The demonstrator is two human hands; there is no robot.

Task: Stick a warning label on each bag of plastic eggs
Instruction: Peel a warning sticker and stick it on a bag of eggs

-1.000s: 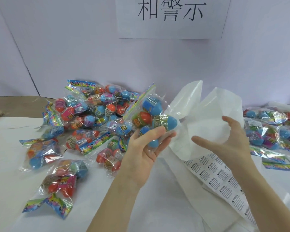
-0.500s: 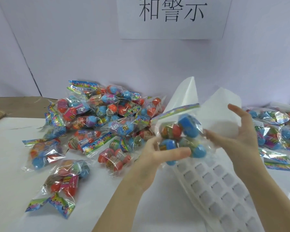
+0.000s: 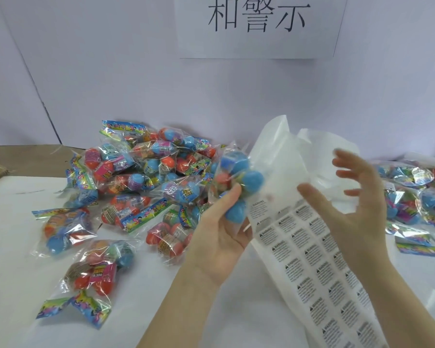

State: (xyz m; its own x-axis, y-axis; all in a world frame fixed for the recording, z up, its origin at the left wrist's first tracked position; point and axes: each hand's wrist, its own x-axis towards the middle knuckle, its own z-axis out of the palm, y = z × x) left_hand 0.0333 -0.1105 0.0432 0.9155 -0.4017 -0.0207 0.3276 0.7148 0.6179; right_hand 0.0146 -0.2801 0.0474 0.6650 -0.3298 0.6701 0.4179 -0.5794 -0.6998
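My left hand (image 3: 220, 229) grips a clear bag of plastic eggs (image 3: 239, 179), mostly blue ones, and holds it up at the middle of the view. My right hand (image 3: 354, 204) hovers to its right with fingers spread and blurred, holding nothing, a short gap from the bag. Below both hands a long white sheet of warning labels (image 3: 312, 262) runs toward the lower right, its far end curled upward. One label (image 3: 258, 209) shows by the bag's lower edge; whether it sticks to the bag I cannot tell.
A big pile of egg bags (image 3: 141, 177) covers the white table (image 3: 15, 259) at left. More bags (image 3: 412, 197) lie at the right edge. A wall with a printed paper sign (image 3: 259, 23) closes the back. A brown surface (image 3: 15, 156) lies far left.
The bag swung right toward my right hand, then came back left and higher. My right hand pulled away from it and spread its fingers. The label sheet's printed side shows again.
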